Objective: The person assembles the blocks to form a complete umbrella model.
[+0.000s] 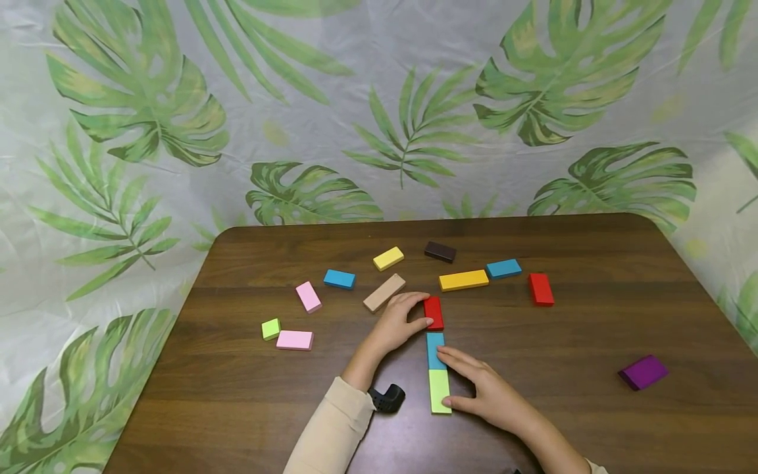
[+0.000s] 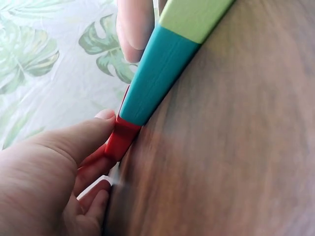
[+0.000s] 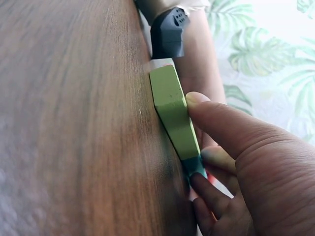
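In the head view my left hand (image 1: 395, 326) pinches a red block (image 1: 434, 313) between thumb and fingers. The red block lies flat at the far end of a line with a blue block (image 1: 435, 350) and a light green block (image 1: 439, 391). The blue and green blocks meet end to end; whether red touches blue I cannot tell. My right hand (image 1: 488, 395) rests along the line's right side, thumb on the green block and fingertips on the blue one. The left wrist view shows the thumb against the red block (image 2: 123, 137).
Around the wooden table (image 1: 562, 395) lie pink blocks (image 1: 308, 297), a small green block (image 1: 270, 329), a beige block (image 1: 384, 293), yellow (image 1: 388, 259) and orange-yellow blocks (image 1: 464, 281), a black block (image 1: 440, 251), further blue (image 1: 339, 279) and red blocks (image 1: 541, 289), and a purple block (image 1: 643, 372).
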### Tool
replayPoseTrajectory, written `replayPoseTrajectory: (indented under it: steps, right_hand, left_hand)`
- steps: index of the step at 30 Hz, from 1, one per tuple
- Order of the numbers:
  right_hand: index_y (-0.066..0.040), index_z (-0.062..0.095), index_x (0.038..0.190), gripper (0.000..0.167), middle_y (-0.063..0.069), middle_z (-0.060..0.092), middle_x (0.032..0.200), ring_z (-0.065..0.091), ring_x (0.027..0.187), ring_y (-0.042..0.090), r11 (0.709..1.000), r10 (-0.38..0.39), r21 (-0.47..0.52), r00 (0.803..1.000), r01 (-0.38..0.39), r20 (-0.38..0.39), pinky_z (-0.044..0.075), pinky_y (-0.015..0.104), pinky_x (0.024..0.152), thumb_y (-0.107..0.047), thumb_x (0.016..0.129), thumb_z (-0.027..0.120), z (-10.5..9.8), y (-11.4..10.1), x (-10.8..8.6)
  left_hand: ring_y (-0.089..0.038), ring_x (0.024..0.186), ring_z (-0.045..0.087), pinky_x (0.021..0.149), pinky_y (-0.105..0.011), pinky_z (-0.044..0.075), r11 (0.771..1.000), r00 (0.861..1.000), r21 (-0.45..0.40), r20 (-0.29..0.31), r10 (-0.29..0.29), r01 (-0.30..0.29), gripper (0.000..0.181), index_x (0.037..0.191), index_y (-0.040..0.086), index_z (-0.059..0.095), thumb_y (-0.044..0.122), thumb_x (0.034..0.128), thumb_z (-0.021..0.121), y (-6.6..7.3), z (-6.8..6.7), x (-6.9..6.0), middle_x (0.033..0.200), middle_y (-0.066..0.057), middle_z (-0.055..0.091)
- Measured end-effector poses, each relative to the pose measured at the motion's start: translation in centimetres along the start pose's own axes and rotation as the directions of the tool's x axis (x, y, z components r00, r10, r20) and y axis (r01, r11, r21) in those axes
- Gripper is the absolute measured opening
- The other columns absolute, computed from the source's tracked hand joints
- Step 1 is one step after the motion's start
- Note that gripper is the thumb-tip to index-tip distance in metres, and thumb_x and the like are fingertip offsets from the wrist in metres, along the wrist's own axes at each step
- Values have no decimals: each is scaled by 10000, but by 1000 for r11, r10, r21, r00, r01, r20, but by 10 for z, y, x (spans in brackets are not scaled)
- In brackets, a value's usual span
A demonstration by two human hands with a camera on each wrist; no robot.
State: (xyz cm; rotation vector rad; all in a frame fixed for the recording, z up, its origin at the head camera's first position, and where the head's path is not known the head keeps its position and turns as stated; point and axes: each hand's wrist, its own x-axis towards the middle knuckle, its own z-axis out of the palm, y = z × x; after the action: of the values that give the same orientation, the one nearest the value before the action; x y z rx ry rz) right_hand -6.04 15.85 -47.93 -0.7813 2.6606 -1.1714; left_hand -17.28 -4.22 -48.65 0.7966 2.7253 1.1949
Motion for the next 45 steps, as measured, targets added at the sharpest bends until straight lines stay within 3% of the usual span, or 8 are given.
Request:
replayPoseTrajectory:
  steps: [45]
  right_hand:
    - [-143,438,1342,666,-19,365,1386,355,1238,251,1000,-2,9,1000,3,-4,308,564,912,-419,779,664,1,0,0]
  left_hand:
    - [-176,1202,371,995,-313,288,999,999,16,16,28,-29,474,1249,121,526,319,834,639,0,-2,-4,1240,1,511]
